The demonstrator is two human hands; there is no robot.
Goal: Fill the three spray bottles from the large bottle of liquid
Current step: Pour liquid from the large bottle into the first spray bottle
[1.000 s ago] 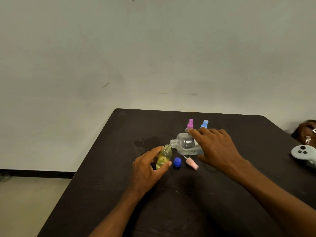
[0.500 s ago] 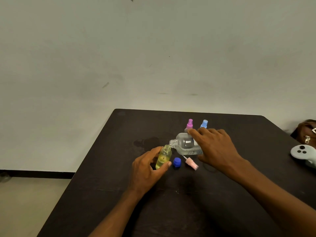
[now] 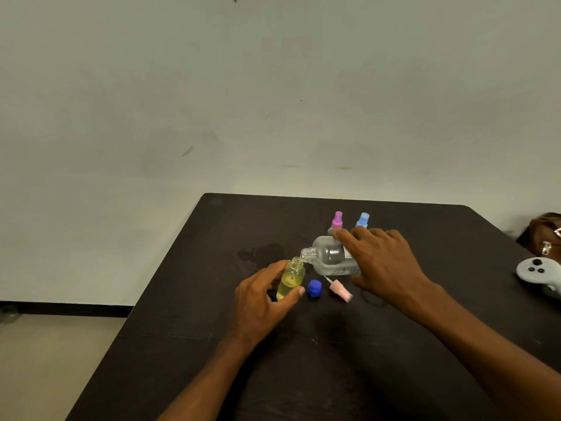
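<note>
Two hands at work: both over the middle of the dark table, one bottle in each.
Table: dark, matte top, set against a pale wall; a faint darker patch marks the top just beyond the bottles.
Right hand: wrapped over the large bottle from above, fingers curled across its far side, thumb on the near side.
Left hand: closed round the small yellow bottle, thumb in front, fingers behind.
Large bottle: clear plastic, tipped nearly flat with its open threaded neck pointing left and down; clear liquid lies pooled along its lower side. It has a white label with small print, too blurred to read.
Small yellow bottle: cap off, leaning slightly right, its mouth right under the large bottle's neck, the two almost touching. Yellowish liquid fills most of it.
Controller: pale grey with dark buttons, at the table's right edge, beside a brown bag.
Pink-topped spray bottle: upright behind the large bottle, body mostly hidden.
Blue-topped spray bottle: upright just right of it, behind the right hand's fingers.
Pink spray head: lying loose on the table below the large bottle, its thin tube pointing up-left.
Blue cap: on the table between the yellow bottle and the pink spray head.
</note>
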